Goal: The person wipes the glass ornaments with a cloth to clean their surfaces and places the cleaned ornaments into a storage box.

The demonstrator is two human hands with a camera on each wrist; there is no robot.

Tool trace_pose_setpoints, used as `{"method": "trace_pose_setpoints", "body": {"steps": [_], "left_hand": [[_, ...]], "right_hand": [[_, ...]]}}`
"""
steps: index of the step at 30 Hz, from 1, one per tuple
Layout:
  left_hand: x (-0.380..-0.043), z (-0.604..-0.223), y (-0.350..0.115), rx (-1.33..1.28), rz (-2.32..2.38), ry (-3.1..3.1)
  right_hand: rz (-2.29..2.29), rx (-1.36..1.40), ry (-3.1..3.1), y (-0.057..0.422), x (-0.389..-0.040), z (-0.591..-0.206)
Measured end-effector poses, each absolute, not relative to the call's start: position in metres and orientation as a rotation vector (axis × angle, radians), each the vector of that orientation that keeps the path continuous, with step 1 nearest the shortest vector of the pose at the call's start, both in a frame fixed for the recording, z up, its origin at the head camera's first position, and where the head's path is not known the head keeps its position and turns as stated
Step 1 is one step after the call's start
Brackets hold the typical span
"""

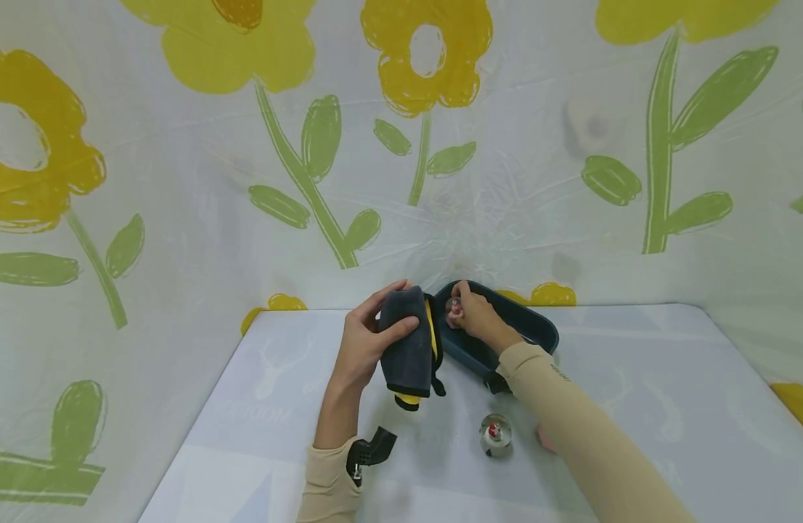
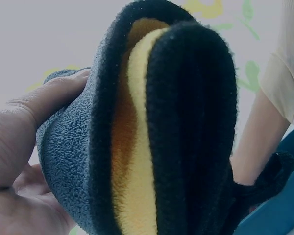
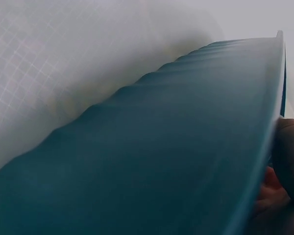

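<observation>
Left hand (image 1: 362, 341): raised above the table (image 1: 251, 450), thumb laid across the near face of a folded cloth (image 1: 404, 345), other fingers behind it; grip closed around the fabric, parted only by its thickness. Tan sleeve (image 1: 329, 479) below, with a black mount (image 1: 373, 448) at the wrist. Cloth is held upright off the surface, dark grey outside, black along the edges, yellow between the folds; the left-wrist view shows the fold mouth close up, with a narrow gap. A dark strap hangs from its right side. Next, the tray (image 1: 463, 354): dark blue, oblong, set obliquely near the table's far edge, just beside the cloth as seen from the head. Over its left end, the right hand (image 1: 476, 316), fingers bent, pinching a small clear ornament (image 1: 454, 311) with pink and red in it; whether the ornament touches the tray, cannot tell. Right-wrist view: blurred tray wall and one fingertip at the rim; grip not readable there. Nearer the person, a clear globe (image 1: 496, 436) with a red figure inside stands on the table. Right of it, a pink item (image 1: 546, 438), mostly hidden by the right sleeve (image 1: 584, 428); shape unclear.
</observation>
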State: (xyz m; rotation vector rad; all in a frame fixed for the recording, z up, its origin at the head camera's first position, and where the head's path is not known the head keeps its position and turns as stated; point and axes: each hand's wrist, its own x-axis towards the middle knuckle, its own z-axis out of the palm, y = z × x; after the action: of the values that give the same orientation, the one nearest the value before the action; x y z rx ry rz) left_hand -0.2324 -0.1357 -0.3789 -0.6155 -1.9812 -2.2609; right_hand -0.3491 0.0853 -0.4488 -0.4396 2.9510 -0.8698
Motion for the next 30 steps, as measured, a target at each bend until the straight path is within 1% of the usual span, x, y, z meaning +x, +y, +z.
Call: {"method": "trace_pose_setpoints", "body": {"steps": [22, 30], "left_hand": [[-0.233, -0.378, -0.139, -0.609, -2.26, -1.971], [-0.234, -0.379, -0.138, -0.609, -2.258, -1.968]], "right_hand": [[-0.851, -0.53, 2.833, 0.099, -0.332, -0.432], [-0.808, -0.609, 2.853, 0.111, -0.324, -0.434]]}}
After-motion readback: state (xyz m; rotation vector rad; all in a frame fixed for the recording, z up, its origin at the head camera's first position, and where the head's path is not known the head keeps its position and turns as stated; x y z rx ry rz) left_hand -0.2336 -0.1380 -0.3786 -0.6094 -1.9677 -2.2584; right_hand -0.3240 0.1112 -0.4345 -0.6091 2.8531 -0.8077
